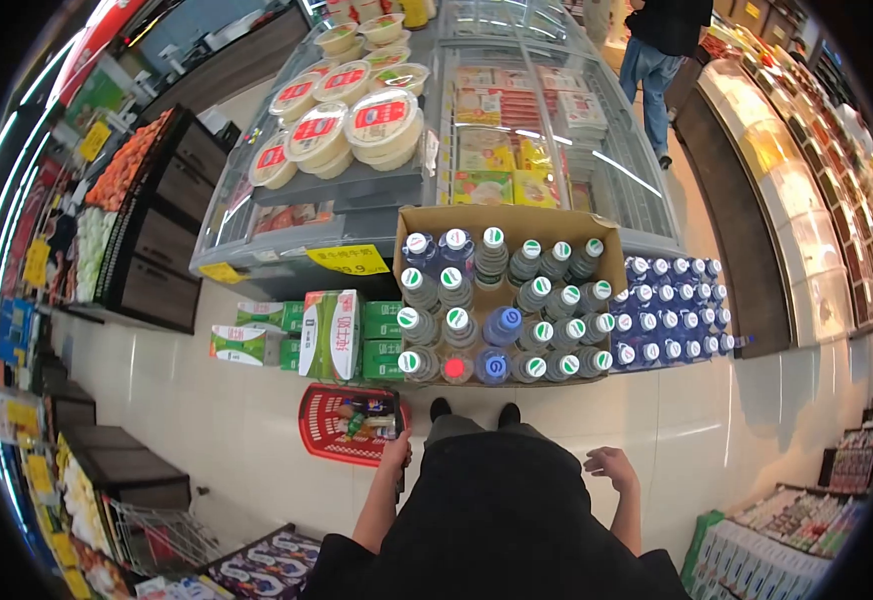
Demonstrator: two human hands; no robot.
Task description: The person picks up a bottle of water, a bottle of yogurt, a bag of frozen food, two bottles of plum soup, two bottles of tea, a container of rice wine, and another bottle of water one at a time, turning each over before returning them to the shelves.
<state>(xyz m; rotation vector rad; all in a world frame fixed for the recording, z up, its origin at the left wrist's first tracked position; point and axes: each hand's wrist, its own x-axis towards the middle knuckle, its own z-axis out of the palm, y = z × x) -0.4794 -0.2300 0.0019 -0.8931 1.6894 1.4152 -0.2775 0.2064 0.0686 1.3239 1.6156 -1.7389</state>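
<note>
My left hand (397, 452) is closed round the dark handle of a red shopping basket (319, 440), which hangs at my left side. Inside it lie several small packaged items (362, 420), too small to name. My right hand (609, 467) hangs free at my right, its fingers loosely apart and holding nothing. In front of me stands an open cardboard box (612, 235) packed with bottles. Most are clear bottles (493, 262) with white-and-green caps; a few have blue caps, and one cap is red.
Behind the box is a glass-topped freezer (607, 180) with stacked round tubs (385, 122) on its left. Milk cartons (331, 335) stand left of the box, blue-wrapped bottles (669, 310) right. A person (654, 70) is at the far right aisle. A wire cart (172, 540) stands behind left.
</note>
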